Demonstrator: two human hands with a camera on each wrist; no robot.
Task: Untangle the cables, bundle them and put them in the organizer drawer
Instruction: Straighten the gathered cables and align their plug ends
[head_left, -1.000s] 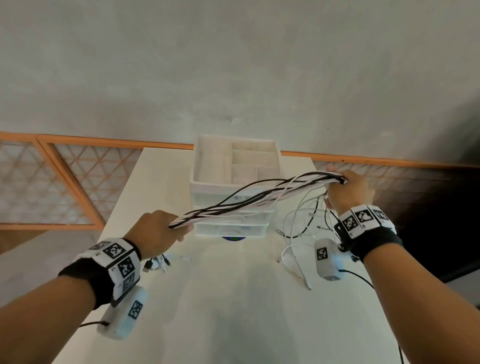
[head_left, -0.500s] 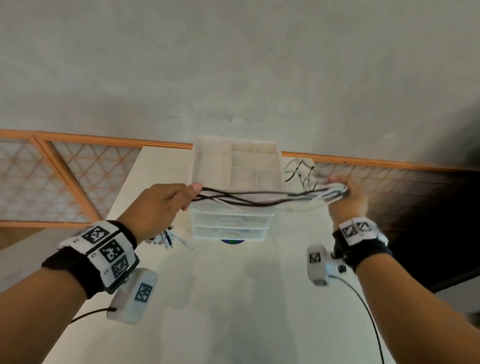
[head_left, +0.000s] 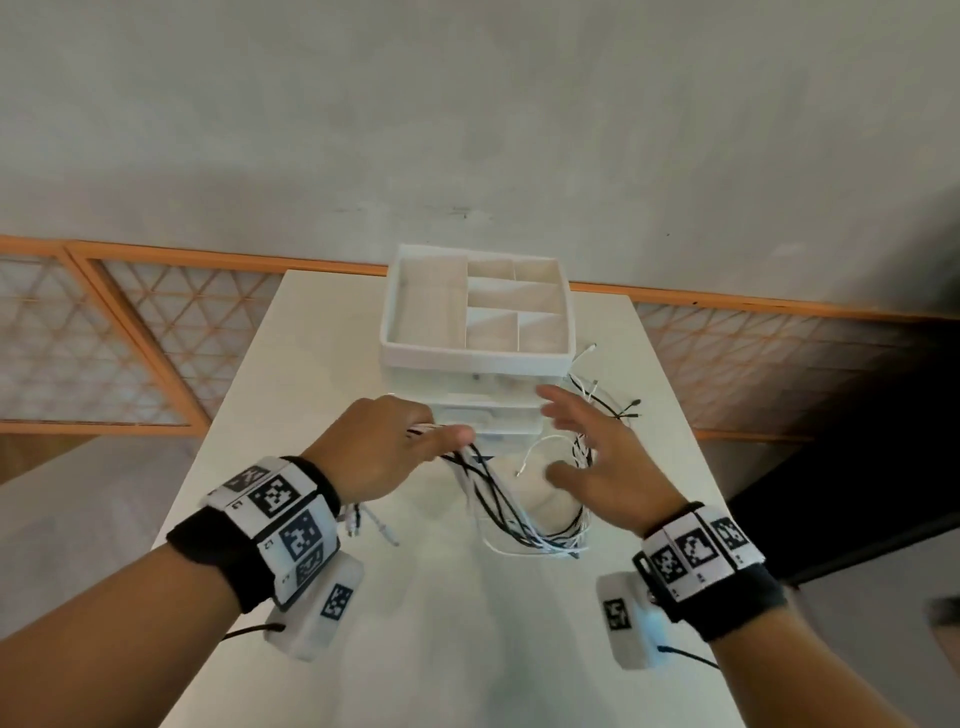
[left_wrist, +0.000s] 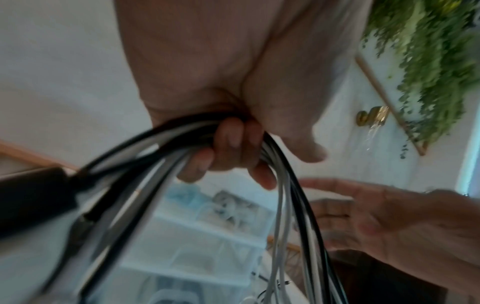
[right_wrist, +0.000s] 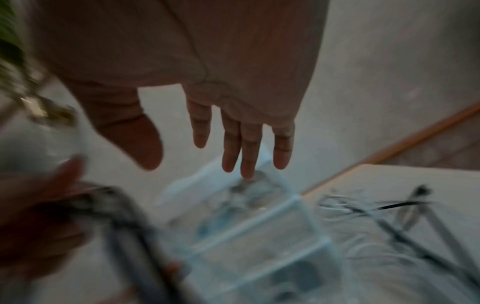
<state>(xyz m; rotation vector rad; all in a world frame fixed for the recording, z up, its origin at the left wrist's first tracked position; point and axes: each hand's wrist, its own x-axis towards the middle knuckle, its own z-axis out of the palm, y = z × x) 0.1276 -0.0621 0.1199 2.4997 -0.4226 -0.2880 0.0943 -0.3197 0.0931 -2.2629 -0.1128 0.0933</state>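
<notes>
Currently a bunch of thin black and white cables (head_left: 498, 499) is gripped in the left hand (head_left: 379, 447), fingers (left_wrist: 233, 148) curled tight round the strands, seen clearly in the left wrist view. From the fist the cables are hung down in a loose loop onto the white bench (head_left: 467, 623), just in front of the organizer (head_left: 478, 358). Short plug ends are seen trailing under the left wrist. More loose strands, black and white with small connectors, are spread on the bench just right of the organizer, behind the right hand (head_left: 597, 467).

The right hand is held spread above the loop, fingers (right_wrist: 249, 148) straight and apart, nothing gripped. Whether the loop is touched by it cannot be told; the right wrist view is blurred.

The organizer is white and translucent: a divided open tray on top, stacked drawers below, drawer fronts partly hidden by the hands. Marker-patterned wristbands (head_left: 280, 514) are worn on both wrists.
</notes>
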